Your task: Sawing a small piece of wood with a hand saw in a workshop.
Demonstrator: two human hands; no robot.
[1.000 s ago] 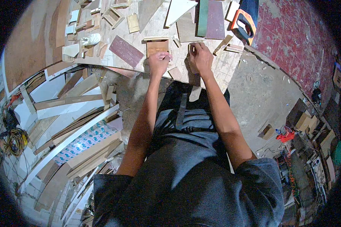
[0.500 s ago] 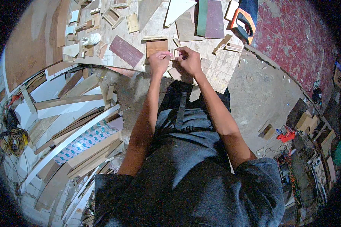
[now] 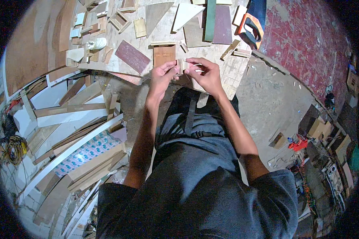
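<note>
Near the workbench's front edge, my left hand (image 3: pixel 162 79) and my right hand (image 3: pixel 207 76) face each other with fingers pinched. Between them is a small pale wooden piece (image 3: pixel 182 66), gripped at its two sides; its exact shape is partly hidden by my fingers. Just beyond my left hand lies a brown wooden board (image 3: pixel 164 55) with a pale wooden strip (image 3: pixel 163 43) along its far end. A short wood offcut (image 3: pixel 184 46) rests to the right of that board. Left of my hands is a dark red rectangular board (image 3: pixel 132 57).
A handsaw with an orange and black handle (image 3: pixel 251 31) lies at the bench's far right. Green (image 3: pixel 210 20) and purple (image 3: pixel 222 24) boards, a white triangular panel (image 3: pixel 188 16) and a white bottle (image 3: pixel 96 43) are on the bench. Scrap wood (image 3: pixel 73 109) piles up at left.
Both hands have come slightly nearer my body with the small wooden piece raised between them. My left hand has turned, and more of the brown board shows.
</note>
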